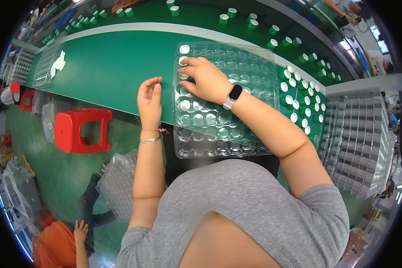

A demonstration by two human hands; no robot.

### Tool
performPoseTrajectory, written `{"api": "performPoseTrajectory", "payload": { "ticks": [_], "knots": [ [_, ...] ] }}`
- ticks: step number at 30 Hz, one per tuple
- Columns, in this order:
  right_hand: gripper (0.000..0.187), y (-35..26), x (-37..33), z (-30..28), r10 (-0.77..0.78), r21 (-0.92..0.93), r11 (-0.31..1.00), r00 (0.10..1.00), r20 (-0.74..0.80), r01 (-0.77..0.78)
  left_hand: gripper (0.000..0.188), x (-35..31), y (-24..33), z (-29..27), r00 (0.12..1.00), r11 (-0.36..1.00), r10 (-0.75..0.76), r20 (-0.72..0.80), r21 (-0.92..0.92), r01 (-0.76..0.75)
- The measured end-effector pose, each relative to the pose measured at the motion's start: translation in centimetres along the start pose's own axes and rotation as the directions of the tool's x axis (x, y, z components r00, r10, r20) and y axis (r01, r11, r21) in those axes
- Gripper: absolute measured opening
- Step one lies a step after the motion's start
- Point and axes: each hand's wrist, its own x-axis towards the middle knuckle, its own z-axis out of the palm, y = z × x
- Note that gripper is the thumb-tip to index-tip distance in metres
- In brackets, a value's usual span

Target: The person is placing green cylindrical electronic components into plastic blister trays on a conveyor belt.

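Observation:
A clear plastic tray (254,80) with rows of round cups lies in front of me, its near end jutting past the table edge. At its far left corner, a few white-topped round pieces (184,49) sit in the left column. My right hand (205,79) reaches over that column with fingers spread, its fingertips at the white tops; whether it presses on them I cannot tell. To the left of the tray my left hand (150,99) is raised, fingers loosely bent and thumb apart, with nothing visible in it.
Many green cups with white tops (304,101) stand right of the tray; others ride the green conveyor (196,15) beyond the pale rail. Stacked clear trays (355,143) rise at right. A white cloth (58,64) lies far left. A red stool (71,131) and a person in orange (56,245) are at left.

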Motion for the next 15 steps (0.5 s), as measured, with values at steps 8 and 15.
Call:
{"api": "performPoseTrajectory", "payload": {
  "ticks": [8,15],
  "knots": [
    [0.024,2.2,0.5,-2.1,-0.053,-0.052,0.998,0.993,-0.107,0.047,0.019,0.4,-0.9,-0.8,1.000,0.997,0.011,0.015,-0.080,-0.010],
    [0.056,16.6,5.7,-8.1,0.547,-0.272,0.731,0.775,-0.316,-0.627,0.017,0.3,-0.5,-0.9,1.000,0.999,0.007,-0.003,-0.037,-0.008]
  ]
}}
